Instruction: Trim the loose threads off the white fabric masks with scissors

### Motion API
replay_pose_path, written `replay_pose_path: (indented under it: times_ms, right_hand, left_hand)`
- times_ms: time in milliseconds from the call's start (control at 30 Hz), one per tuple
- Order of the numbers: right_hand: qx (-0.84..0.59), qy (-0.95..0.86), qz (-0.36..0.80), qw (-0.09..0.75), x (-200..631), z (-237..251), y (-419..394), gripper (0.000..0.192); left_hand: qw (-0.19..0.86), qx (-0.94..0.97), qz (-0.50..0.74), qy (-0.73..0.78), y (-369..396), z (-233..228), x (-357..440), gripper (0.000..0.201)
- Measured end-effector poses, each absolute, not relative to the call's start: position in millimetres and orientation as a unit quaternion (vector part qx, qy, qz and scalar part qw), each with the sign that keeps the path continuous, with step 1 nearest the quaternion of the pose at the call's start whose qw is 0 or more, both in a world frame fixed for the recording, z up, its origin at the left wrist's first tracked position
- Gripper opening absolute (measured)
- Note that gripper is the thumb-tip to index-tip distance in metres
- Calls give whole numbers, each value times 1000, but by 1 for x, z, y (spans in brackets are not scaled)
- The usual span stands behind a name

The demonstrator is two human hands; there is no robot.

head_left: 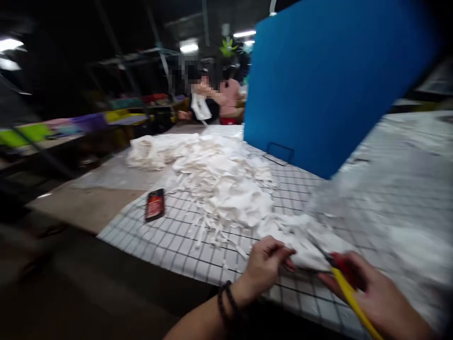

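Note:
At the table's near edge, my left hand [264, 267] has its fingers pinched together at the left end of a white cloth piece [307, 238]. Blur hides exactly how much fabric they grip. Closed around a red-and-yellow-handled cutting tool, which looks like scissors [348, 295], is my right hand [375, 293]. The tool's dark, slim tip points forward and left, over the cloth. Beyond my hands spreads a loose heap of white fabric pieces [230, 189], with thin strips [212, 231] scattered along its near side.
A checked cloth [184, 255] covers the table. On its left part lies a phone-like object [155, 205] with a red picture. A large blue board [311, 89] stands at the back right beside a wire stand [279, 152]. Another person [208, 101] is behind the table.

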State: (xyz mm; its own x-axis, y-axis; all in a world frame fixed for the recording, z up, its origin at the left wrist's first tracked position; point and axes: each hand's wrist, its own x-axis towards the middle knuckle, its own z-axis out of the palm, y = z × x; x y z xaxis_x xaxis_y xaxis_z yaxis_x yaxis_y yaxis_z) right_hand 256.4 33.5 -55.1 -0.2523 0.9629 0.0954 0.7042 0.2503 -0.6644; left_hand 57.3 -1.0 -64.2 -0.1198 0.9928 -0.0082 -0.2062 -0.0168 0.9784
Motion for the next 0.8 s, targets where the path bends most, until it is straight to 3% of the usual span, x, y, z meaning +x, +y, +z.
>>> replay_pose_path:
  times_ms: [67,133,800]
  right_hand:
    - [-538,-763,309,179,263,-42,29,30]
    - [-537,-764,323,155,259,-30,27,33]
    - [-527,-789,281,144,231,-18,19,24]
  left_hand:
    - [519,422,580,465,1,-61,52,25]
    - [515,439,573,463,2,-60,49,23]
    - [543,487,538,423,-1,-77,45,23]
